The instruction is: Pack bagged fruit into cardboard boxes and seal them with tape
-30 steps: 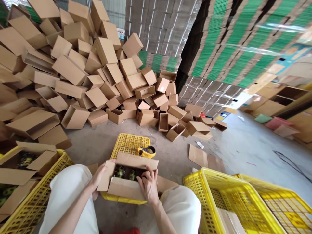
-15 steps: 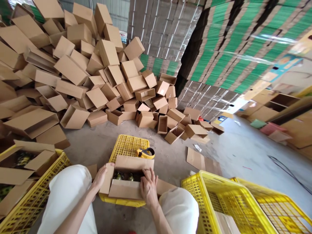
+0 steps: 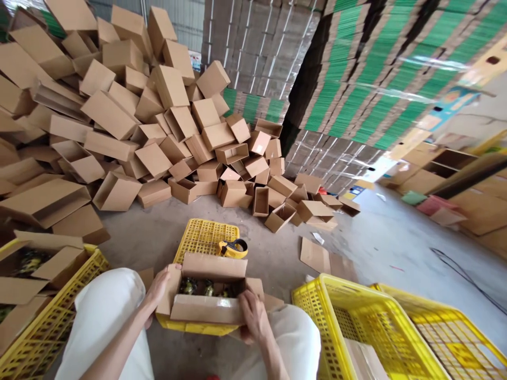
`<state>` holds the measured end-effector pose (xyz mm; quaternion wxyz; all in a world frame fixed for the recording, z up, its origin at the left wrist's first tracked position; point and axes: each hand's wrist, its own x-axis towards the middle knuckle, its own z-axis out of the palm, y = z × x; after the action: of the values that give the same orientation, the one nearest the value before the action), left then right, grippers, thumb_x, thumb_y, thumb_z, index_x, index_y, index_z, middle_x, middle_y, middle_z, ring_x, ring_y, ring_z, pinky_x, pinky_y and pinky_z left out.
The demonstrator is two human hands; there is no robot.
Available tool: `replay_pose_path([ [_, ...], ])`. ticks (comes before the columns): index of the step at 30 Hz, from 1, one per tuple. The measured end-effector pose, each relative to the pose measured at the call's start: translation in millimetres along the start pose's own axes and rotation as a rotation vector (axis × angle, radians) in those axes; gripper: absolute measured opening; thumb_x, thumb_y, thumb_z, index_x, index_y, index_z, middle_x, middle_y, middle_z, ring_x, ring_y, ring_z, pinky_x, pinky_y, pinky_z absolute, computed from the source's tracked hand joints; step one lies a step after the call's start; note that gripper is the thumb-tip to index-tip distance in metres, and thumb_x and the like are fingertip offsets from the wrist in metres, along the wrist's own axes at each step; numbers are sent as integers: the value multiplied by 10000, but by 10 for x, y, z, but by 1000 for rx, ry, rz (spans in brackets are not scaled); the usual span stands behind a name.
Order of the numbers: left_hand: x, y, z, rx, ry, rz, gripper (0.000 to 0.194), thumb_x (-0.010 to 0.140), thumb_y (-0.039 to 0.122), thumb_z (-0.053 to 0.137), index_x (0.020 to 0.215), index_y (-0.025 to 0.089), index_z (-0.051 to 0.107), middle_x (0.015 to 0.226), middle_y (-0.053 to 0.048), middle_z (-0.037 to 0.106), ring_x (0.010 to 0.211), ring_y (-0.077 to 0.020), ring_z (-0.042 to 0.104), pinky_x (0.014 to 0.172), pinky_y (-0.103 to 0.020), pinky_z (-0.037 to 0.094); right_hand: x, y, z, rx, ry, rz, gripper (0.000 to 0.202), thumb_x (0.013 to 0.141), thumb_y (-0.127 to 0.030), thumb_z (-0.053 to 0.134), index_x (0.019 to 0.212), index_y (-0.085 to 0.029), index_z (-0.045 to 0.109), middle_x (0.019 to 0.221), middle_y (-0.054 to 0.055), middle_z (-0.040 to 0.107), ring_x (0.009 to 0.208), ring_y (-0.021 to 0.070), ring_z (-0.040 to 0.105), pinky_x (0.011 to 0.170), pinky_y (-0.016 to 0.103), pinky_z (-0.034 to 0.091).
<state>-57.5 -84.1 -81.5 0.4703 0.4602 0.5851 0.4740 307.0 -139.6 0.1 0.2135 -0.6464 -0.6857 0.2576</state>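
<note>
An open cardboard box (image 3: pixel 209 309) rests on an upturned yellow crate (image 3: pixel 204 232) between the person's knees. Its flaps stand out, and several dark and yellow-green wrapped items (image 3: pixel 208 287) lie inside. My left hand (image 3: pixel 158 287) grips the left end flap of the box. At the right end, my right hand (image 3: pixel 253 314) has its fingers curled round the box's near right corner, the thumb partly hidden below. A yellow and black tape dispenser (image 3: pixel 233 248) sits on the crate just beyond the box.
Empty cardboard boxes (image 3: pixel 154 161) are heaped across the floor ahead. A yellow crate (image 3: pixel 51 295) at the left holds open filled boxes. Yellow crates (image 3: pixel 344 295) stand at the right, one with a carton inside. Flat cardboard (image 3: pixel 315 255) lies on the floor.
My right hand has moved from the inside of the right end to the outer right corner, and the right flap now shows folded outward. More of the items inside show.
</note>
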Motion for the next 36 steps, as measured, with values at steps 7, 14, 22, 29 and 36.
replay_pose_path([
  [7, -51, -16, -28, 35, 21, -78, 529, 754, 492, 475, 1076, 211, 787, 1163, -91, 821, 1119, -345, 719, 1051, -467, 524, -156, -49, -58, 85, -176, 102, 679, 1009, -689, 473, 493, -261, 581, 506, 40, 672, 580, 218, 702, 790, 337, 582],
  [14, -92, -19, -25, 21, 26, -61, 530, 782, 555, 518, 1085, 217, 792, 1226, -100, 804, 1182, -347, 701, 1079, -459, 519, -528, 132, 377, -496, -34, 87, 363, 957, -497, 693, 751, -217, 796, 845, 174, 822, 887, 358, 808, 1208, 547, 411],
  [22, -278, 80, 135, -40, -35, -167, 688, 844, 589, 591, 1404, 204, 700, 966, -65, 804, 927, -284, 748, 825, -371, 593, -441, 331, 245, -77, 114, 17, 610, 1031, -449, 496, 1572, -169, 514, 1588, 179, 576, 1475, 322, 554, 1163, 448, 513],
  [29, -271, 40, 346, 259, 0, 135, 524, 732, 346, 731, 1251, 281, 747, 1298, -97, 728, 1288, -359, 647, 1204, -475, 439, -304, 122, 215, -216, 62, -71, 323, 1035, -351, 508, 922, -237, 788, 1322, 150, 704, 1268, 333, 659, 1125, 432, 508],
  [36, -125, -64, 391, 206, 81, 29, 900, 720, 297, 687, 1570, 229, 401, 1526, -181, 544, 1047, -275, 727, 1083, -493, 543, 391, 373, 312, -203, 135, -107, 710, 816, -85, 494, 1523, -144, 527, 1410, 169, 657, 1200, 281, 696, 1000, 392, 601],
])
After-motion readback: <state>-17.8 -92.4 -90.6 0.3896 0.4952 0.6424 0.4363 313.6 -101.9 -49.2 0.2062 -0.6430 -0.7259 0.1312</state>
